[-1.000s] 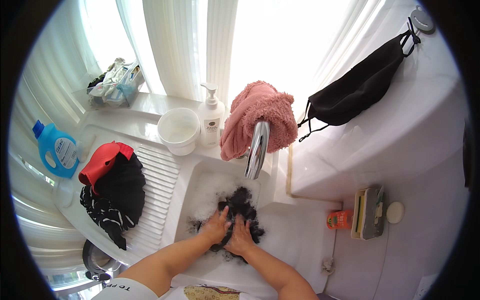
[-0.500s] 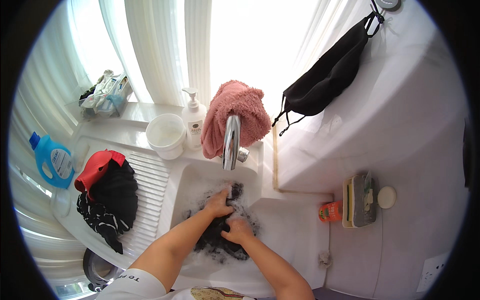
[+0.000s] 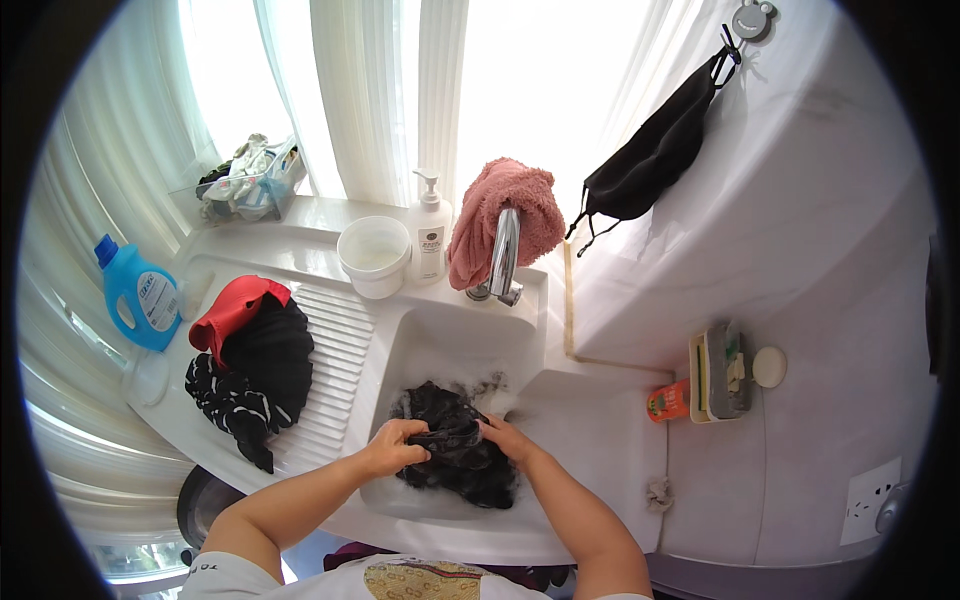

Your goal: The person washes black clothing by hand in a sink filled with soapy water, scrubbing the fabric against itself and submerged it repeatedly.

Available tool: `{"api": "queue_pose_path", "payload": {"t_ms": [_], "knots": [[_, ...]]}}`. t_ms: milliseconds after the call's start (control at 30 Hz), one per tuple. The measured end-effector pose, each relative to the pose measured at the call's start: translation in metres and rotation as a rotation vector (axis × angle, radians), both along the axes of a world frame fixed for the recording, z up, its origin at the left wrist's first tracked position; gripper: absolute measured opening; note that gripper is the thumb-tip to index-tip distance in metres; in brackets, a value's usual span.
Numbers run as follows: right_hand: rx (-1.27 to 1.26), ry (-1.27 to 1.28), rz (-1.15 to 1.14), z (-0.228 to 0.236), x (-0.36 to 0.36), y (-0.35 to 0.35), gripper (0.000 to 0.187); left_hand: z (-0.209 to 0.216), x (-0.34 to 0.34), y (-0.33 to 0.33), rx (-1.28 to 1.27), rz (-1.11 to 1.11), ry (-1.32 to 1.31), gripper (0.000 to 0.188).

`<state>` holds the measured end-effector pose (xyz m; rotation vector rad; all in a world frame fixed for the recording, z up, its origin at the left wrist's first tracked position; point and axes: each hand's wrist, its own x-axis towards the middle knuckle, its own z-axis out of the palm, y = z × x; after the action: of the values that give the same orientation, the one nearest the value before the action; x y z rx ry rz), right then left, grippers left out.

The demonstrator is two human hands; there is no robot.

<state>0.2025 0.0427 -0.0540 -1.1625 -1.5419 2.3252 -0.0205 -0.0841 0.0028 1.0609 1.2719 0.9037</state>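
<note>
A wet dark garment (image 3: 455,445) lies bunched in soapy water in the white sink (image 3: 410,340). My left hand (image 3: 392,447) grips a fold of the garment at its left side. My right hand (image 3: 505,437) holds the same fold from the right, fingers closed on the cloth. Both forearms come in from the lower edge. A metal tap (image 3: 503,255) stands over the back of the basin, with a pink towel (image 3: 500,215) draped over it.
On the ribbed drainboard (image 3: 335,345) to the left lies a pile of red and black clothes (image 3: 250,360). A blue detergent bottle (image 3: 138,295), a white bucket (image 3: 375,255) and a pump bottle (image 3: 430,235) stand behind. A black mask (image 3: 650,160) hangs on the wall.
My hands have drawn nearer to me and apart, pulling a fold of the garment between them. The view has tilted, so everything sits lower in the picture.
</note>
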Motion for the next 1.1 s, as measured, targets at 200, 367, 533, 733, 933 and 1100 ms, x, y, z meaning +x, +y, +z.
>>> {"api": "queue_pose_path", "payload": {"t_ms": [200, 367, 533, 733, 933, 1100], "knots": [[0.926, -0.499, 0.520, 0.038, -0.034, -0.090, 0.088, -0.027, 0.045, -0.020, -0.009, 0.067, 0.903, 0.072], [1.391, -0.611, 0.679, -0.047, -0.027, -0.077, 0.074, -0.088, 0.069, 0.003, -0.033, 0.169, 0.939, 0.064], [1.340, -0.359, 0.521, -0.079, -0.029, -0.021, 0.034, -0.096, 0.063, 0.052, -0.047, 0.315, 0.895, 0.037], [1.057, -0.318, 0.318, -0.166, -0.027, 0.004, 0.045, -0.175, 0.043, 0.109, -0.047, -0.202, 1.213, 0.022], [1.118, -0.598, 0.632, -0.157, -0.054, 0.068, 0.057, -0.146, -0.005, 0.165, -0.304, -0.415, 0.859, 0.042], [0.587, -0.240, -0.109, -0.025, -0.045, 0.055, 0.067, -0.029, -0.016, 0.124, -0.279, -0.056, 0.510, 0.060]]}}
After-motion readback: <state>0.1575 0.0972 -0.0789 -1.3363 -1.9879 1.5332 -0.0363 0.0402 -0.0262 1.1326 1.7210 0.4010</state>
